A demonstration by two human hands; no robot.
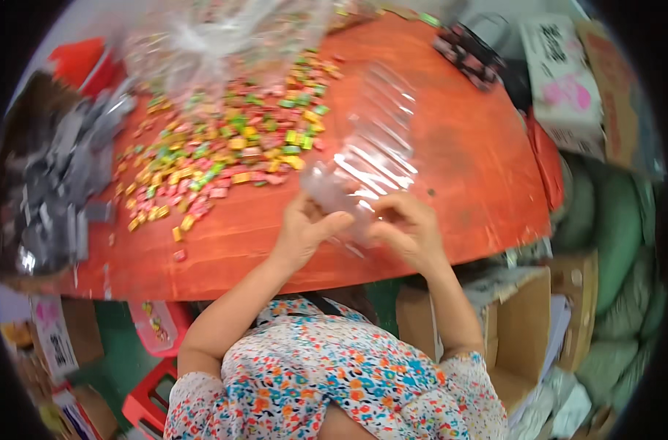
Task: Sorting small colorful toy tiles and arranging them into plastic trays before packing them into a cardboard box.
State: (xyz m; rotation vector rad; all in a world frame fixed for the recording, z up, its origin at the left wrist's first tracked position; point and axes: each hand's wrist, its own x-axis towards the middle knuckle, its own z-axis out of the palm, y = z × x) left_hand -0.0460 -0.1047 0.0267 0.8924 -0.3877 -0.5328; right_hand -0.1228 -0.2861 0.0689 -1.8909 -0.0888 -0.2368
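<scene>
My left hand (304, 229) and my right hand (413, 233) meet over the near part of the red table. Between them is a clear, ribbed plastic container (378, 165), gripped at its near end and stretching away across the tabletop. Its near end is blurred, so its exact shape is hard to make out. My left thumb and fingers close on the left side of that end, my right thumb and fingers on the right side. Beyond my left hand spreads a pile of small wrapped candies (238, 150) in yellow, green, red and pink.
A large clear plastic bag (216, 44) covers the pile's far side. At the left lies a box of grey plastic pieces (63, 176), near a red container (85, 64). A dark patterned pouch (469, 55) sits far right. Cartons (565, 84) and an open cardboard box (521, 323) flank the red table (488, 191).
</scene>
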